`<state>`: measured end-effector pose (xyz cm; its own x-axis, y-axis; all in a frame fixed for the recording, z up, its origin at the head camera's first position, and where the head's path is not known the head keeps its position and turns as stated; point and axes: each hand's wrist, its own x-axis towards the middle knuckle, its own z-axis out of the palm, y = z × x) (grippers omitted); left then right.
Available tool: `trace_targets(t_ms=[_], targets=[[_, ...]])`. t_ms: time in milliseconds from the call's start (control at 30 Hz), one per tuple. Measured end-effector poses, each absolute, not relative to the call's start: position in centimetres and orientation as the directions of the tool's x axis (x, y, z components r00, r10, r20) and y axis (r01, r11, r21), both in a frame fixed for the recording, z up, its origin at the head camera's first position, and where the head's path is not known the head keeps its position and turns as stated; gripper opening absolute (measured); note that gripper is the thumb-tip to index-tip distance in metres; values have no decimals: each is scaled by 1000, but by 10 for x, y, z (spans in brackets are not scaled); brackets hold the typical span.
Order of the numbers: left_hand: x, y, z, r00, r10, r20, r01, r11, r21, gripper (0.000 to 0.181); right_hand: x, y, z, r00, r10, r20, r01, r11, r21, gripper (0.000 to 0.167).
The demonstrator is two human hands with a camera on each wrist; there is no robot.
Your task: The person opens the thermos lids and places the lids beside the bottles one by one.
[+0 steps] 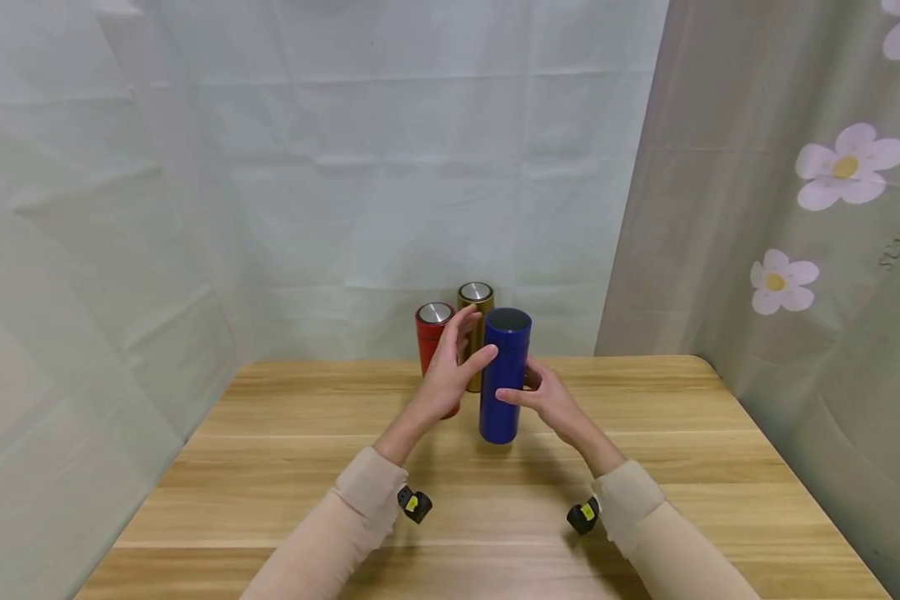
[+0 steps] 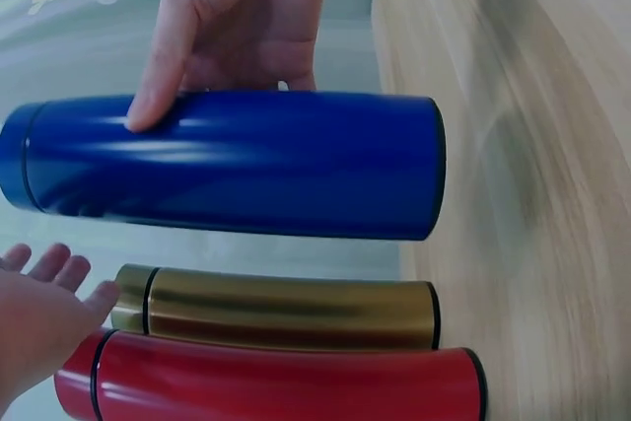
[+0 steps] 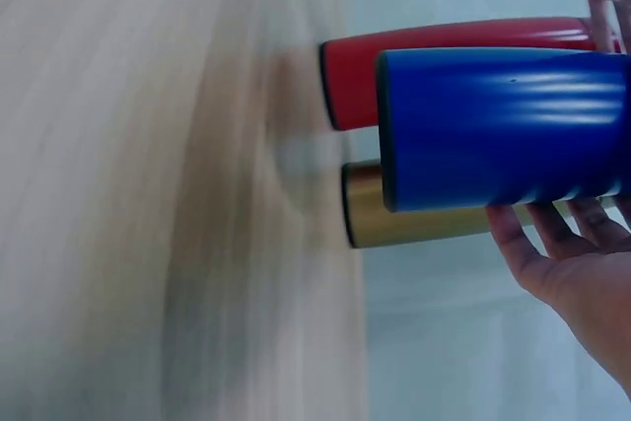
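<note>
My right hand (image 1: 555, 404) grips a blue thermos (image 1: 504, 392), thumb on the near side and fingers round behind. The blue thermos is upright, and its base looks raised a little above the wooden table. In the left wrist view, the right thumb lies across the blue thermos (image 2: 256, 165). My left hand (image 1: 446, 371) is held up with spread fingers, its thumb close to the upper left of the blue thermos. Behind it stand a red thermos (image 1: 429, 337) and a gold thermos (image 1: 475, 293), both with silver lids. The left hand partly hides both of them.
The wooden table (image 1: 285, 467) reaches back to a pale curtain (image 1: 390, 183). On the right hangs a curtain with white flowers (image 1: 851, 167). A small black camera is strapped at each wrist, one on the left (image 1: 416, 505) and one on the right (image 1: 583, 517).
</note>
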<state>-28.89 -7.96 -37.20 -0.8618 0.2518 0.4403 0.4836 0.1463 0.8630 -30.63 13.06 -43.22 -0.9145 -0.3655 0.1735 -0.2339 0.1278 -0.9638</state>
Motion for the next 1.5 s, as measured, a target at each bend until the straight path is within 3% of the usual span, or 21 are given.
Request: trace_targets(t_ms=[133, 633, 967, 1267, 1500], targets=[[-289, -83, -367, -840, 300, 451, 498, 99, 862, 102, -300, 131, -424, -904, -385, 185, -246, 117, -962, 71], [-287, -101, -350, -779, 512, 361, 457, 70, 887, 100, -287, 133, -411, -856, -494, 153, -242, 120, -963, 76], [-280, -106, -349, -761, 553, 338, 434, 48, 900, 88, -279, 133, -411, -831, -534, 157, -248, 102, -963, 75], [-280, -108, -347, -722, 625, 297, 381, 2, 924, 88, -274, 132, -415, -834, -521, 181, -258, 79, -963, 71], [-279, -109, -352, -726, 636, 263, 359, 24, 933, 84, -272, 131, -418, -815, -551, 179, -248, 53, -967, 72]])
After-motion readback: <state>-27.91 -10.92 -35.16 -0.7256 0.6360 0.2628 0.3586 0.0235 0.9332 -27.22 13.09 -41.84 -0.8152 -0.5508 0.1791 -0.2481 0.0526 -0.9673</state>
